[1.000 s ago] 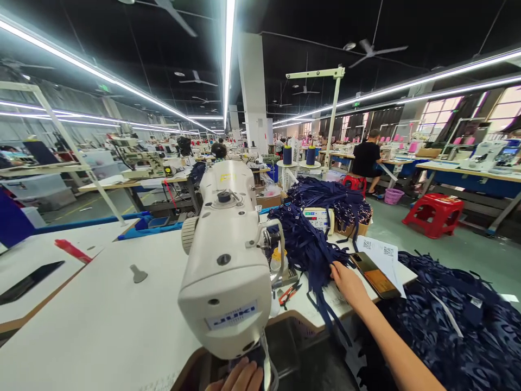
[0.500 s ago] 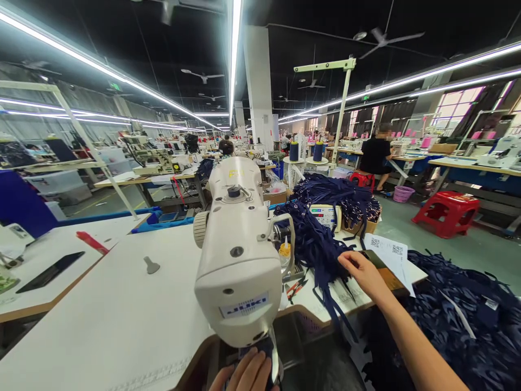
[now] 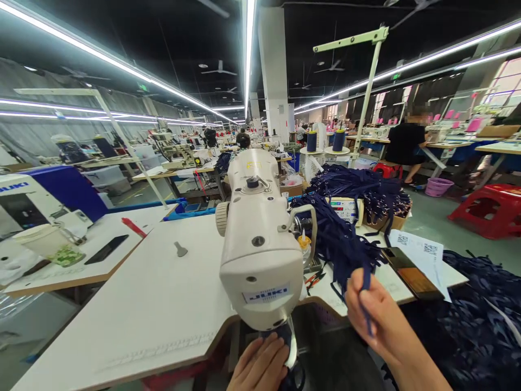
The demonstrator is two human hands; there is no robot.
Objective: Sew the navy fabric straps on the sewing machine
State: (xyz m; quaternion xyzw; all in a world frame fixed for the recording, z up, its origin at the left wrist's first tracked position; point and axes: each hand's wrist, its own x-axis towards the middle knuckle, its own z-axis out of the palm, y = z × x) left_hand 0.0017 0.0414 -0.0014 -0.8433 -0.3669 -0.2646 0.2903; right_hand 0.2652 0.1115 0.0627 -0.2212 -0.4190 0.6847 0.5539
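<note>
A white JUKI sewing machine (image 3: 260, 260) stands in front of me. Below its head, my left hand (image 3: 262, 364) lies with fingers stretched out on a dark navy fabric piece (image 3: 283, 332); its thumb is hidden. To the right, my right hand (image 3: 374, 315) pinches a navy strap (image 3: 367, 288) between thumb and fingers. That strap runs up toward a heap of navy straps (image 3: 340, 239) draped over the table edge. Red-handled thread snips (image 3: 315, 278) and a small bottle with a yellow cap (image 3: 303, 241) sit between the machine and the heap.
A phone (image 3: 413, 271) and a printed paper sheet (image 3: 439, 255) lie right of the heap. A large navy pile (image 3: 480, 326) fills the lower right. On the left are a white tabletop (image 3: 163, 304), a small grey tool (image 3: 180, 250) and a plastic cup (image 3: 52, 244). A co-worker (image 3: 407, 144) sits farther back.
My right hand has come down and nearer from the heap, now with a navy strap in its fingers. My left hand stays at the machine. The view has turned slightly left.
</note>
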